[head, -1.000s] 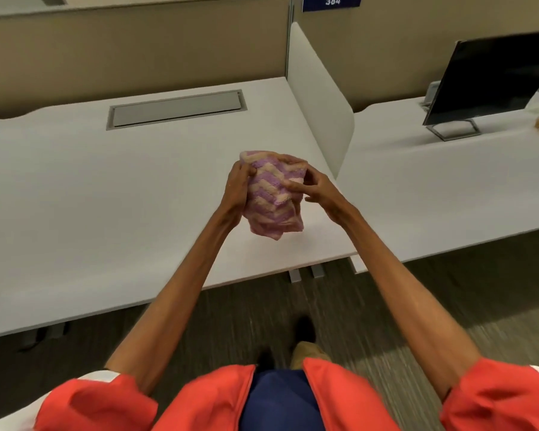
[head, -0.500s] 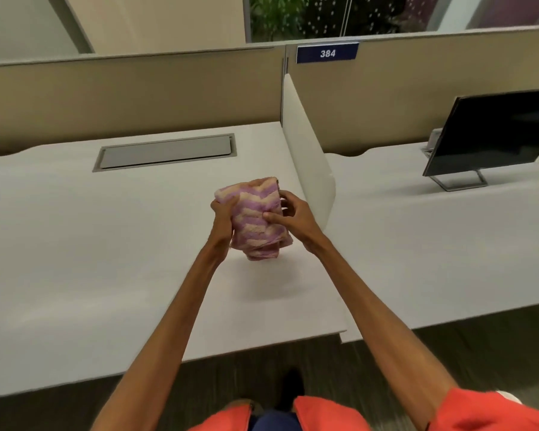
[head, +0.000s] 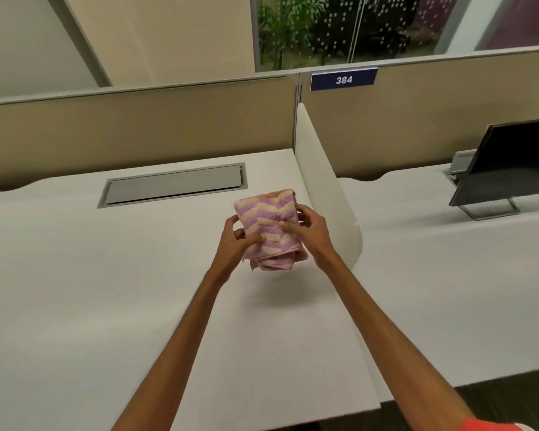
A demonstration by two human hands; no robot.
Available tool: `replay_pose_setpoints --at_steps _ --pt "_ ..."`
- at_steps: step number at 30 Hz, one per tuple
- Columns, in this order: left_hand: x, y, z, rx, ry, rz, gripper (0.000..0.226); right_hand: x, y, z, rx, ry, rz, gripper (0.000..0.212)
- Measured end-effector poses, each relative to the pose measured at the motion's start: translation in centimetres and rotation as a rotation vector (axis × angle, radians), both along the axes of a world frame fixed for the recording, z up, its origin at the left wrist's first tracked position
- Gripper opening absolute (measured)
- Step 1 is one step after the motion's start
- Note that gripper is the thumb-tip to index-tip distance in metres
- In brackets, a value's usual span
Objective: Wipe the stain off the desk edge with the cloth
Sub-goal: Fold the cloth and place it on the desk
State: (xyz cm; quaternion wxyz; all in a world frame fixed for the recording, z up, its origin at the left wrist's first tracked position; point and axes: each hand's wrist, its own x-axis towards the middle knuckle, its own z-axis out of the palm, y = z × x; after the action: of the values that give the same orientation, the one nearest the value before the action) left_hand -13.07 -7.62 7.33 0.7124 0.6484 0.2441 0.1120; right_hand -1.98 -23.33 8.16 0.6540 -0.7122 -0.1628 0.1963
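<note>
The hands have carried the cloth [head: 269, 228] farther over the desk [head: 75, 275] — left hand [head: 234, 241] and right hand [head: 308, 233] both pinch it, held above the surface beside the divider [head: 327, 194].

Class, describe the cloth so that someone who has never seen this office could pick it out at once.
Start at the white desk left of the white divider panel. Above its right part, both hands hold up a folded cloth. It is the only patterned thing here: fluffy towelling with pink and purple zigzag stripes.
</note>
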Motion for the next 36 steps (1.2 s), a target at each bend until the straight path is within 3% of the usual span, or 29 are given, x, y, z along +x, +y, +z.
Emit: replay_pose_setpoints --at_steps 13,21,25,31,36 --pt "9.7 5.7 -2.7 -0.037 0.01 0.141 0.051 8.6 8.4 -1.7 -0.083 0.094 -0.215 0.065" --pt "17.6 9.3 -4.6 0.067 0.09 0.211 0.055 15.7 13.8 -3.3 -0.204 0.156 -0.294 0.061" --pt "20.1 9.9 -5.8 0.17 0.165 0.182 0.058 18.0 15.3 -4.6 -0.329 0.168 -0.319 0.07" --pt "20.7 10.1 -7.8 0.384 0.282 0.108 0.067 19.1 15.5 -7.0 -0.651 0.142 -0.219 0.071" --pt "20.0 9.8 -8.3 0.421 0.293 0.074 0.071 19.2 14.9 -8.0 -0.709 0.088 -0.176 0.072"
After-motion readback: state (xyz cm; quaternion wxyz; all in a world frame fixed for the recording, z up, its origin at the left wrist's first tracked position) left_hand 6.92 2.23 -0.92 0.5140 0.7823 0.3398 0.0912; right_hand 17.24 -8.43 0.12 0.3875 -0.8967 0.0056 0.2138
